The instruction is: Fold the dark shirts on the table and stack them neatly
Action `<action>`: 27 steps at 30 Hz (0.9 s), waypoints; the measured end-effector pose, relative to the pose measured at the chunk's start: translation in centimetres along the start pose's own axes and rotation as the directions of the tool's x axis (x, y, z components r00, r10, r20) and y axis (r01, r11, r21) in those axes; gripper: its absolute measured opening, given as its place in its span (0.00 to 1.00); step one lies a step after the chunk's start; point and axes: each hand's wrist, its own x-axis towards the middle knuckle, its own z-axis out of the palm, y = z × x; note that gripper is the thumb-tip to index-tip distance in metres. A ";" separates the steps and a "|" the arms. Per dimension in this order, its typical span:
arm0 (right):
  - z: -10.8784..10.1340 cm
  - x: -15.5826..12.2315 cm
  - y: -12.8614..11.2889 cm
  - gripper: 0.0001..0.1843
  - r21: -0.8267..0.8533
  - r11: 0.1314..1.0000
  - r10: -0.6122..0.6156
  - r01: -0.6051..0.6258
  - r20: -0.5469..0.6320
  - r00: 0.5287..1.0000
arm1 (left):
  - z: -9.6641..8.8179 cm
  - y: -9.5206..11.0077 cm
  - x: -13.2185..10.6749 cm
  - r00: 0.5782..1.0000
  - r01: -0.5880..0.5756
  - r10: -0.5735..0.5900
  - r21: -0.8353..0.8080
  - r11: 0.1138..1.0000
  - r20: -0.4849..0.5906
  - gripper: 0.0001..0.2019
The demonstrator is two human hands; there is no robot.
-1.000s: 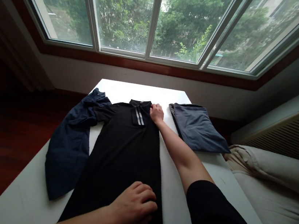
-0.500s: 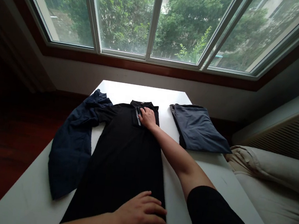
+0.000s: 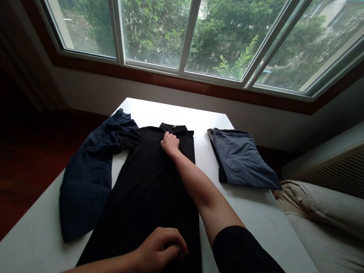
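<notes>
A black polo shirt (image 3: 147, 194) lies spread lengthwise on the white table (image 3: 27, 228), collar at the far end. Its left sleeve sticks out toward a dark blue garment; no sleeve sticks out on the right. My right hand (image 3: 170, 144) reaches to the chest just below the collar, fingers curled down on the black cloth; the fingertips are partly hidden. Over the lower part of the shirt, my left hand (image 3: 162, 252) is loosely closed, fingers bent in, with nothing visible in it.
The dark blue garment (image 3: 88, 187) lies along the table's left edge, partly against the shirt. A folded grey-blue garment (image 3: 244, 158) rests at the right. Beyond the right edge is a pale cushioned seat (image 3: 331, 246). A window (image 3: 190, 25) spans the wall behind the table.
My right hand has shifted slightly left over the chest and its fingers have curled; the striped sleeve edge there no longer shows. My left hand has moved a little left, its spread fingers now bent in.
</notes>
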 end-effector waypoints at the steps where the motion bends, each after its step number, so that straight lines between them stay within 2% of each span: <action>1: 0.0 0.0 0.0 0.22 0.018 1.000 -0.007 0.007 -0.005 1.000 | 0.0 0.0 0.0 1.000 0.004 -0.004 -0.004 1.000 0.008 0.12; 4: -0.3 -0.1 0.6 0.20 0.139 0.990 -0.011 0.018 -0.052 0.999 | 0.0 0.0 0.0 1.000 0.011 -0.011 -0.003 1.000 0.011 0.11; 7: -0.7 0.1 2.3 0.20 0.378 0.926 0.067 -0.002 -0.157 0.985 | 0.0 -0.1 0.0 1.000 0.006 -0.007 0.005 1.000 0.018 0.11; 9: -1.0 0.3 3.9 0.17 0.597 0.801 0.184 -0.046 -0.172 0.968 | 0.0 -0.2 0.0 1.000 0.007 -0.007 0.006 1.000 0.020 0.11; 11: -1.1 0.6 5.4 0.15 0.793 0.590 0.329 -0.152 -0.064 0.942 | 0.0 -0.3 0.1 1.000 0.010 -0.010 -0.004 1.000 0.021 0.12; 13: -1.2 0.8 6.7 0.13 0.876 0.410 0.404 -0.255 0.076 0.911 | 0.0 -0.3 0.1 1.000 0.010 -0.010 -0.014 1.000 0.027 0.12; 15: -1.4 1.0 7.6 0.09 0.889 0.343 0.405 -0.304 0.152 0.901 | 0.1 -0.2 0.1 0.999 0.011 -0.010 -0.007 1.000 0.031 0.12; 18: -1.6 1.4 8.3 0.07 0.886 0.318 0.374 -0.336 0.209 0.904 | 0.2 -0.1 0.2 1.000 0.016 -0.016 0.012 1.000 0.025 0.12; 23: -1.9 1.6 9.0 0.16 0.864 0.336 0.332 -0.375 0.264 0.905 | 0.3 0.2 0.1 0.999 0.022 -0.023 0.020 1.000 0.036 0.11; 25: -1.9 1.3 9.2 0.22 0.837 0.408 0.324 -0.364 0.240 0.915 | 0.3 0.3 0.1 0.999 0.030 -0.031 0.035 0.999 0.039 0.11; 27: -2.0 1.0 9.1 0.29 0.740 0.591 0.305 -0.321 0.163 0.938 | 0.3 0.3 0.1 0.998 0.031 -0.034 0.051 0.998 0.044 0.11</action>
